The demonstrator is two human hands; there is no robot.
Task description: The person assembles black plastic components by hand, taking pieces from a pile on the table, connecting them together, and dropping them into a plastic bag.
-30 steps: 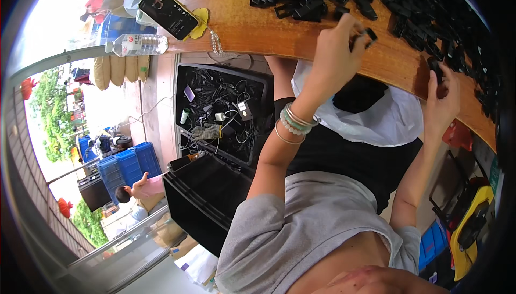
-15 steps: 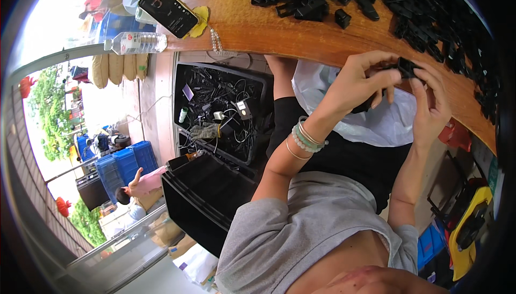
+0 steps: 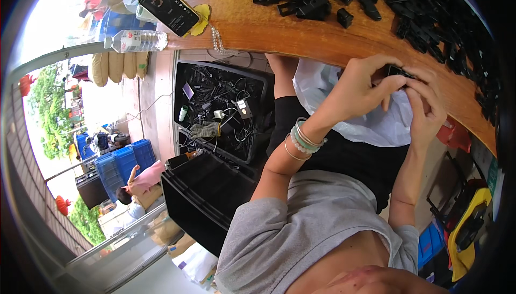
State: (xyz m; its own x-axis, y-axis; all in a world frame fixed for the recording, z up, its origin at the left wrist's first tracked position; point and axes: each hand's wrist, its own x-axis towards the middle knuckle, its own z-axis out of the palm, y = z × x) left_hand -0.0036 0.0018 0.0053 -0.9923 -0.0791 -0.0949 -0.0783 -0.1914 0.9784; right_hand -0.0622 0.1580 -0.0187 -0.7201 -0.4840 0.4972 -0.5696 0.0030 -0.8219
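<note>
Both hands meet over my lap at the table's front edge, around a small black plastic part (image 3: 396, 71). Bracelets circle the wrist of my left hand (image 3: 357, 87), whose thumb and fingers pinch the part from the left. From the other side, the curled fingers of my right hand (image 3: 428, 100) close on the same part. Fingers cover most of it, so its exact kind cannot be made out. Beneath the hands a white plastic bag (image 3: 376, 127) lies across my lap. Heaps of similar black plastic pieces (image 3: 419, 14) cover the table beyond, with one loose piece (image 3: 344, 18) nearer the edge.
On the wooden table (image 3: 242, 30) a phone (image 3: 169, 9) leans at the left, near a clear bottle (image 3: 140, 41) and a bead string (image 3: 216, 40). Left of my legs stand a black bin of cables (image 3: 215, 111) and a black crate (image 3: 209, 197). Another person (image 3: 142, 181) is farther off.
My hands have drawn closer together and turned the black part, which is now more covered by the fingers. A dark shape below my left hand no longer shows.
</note>
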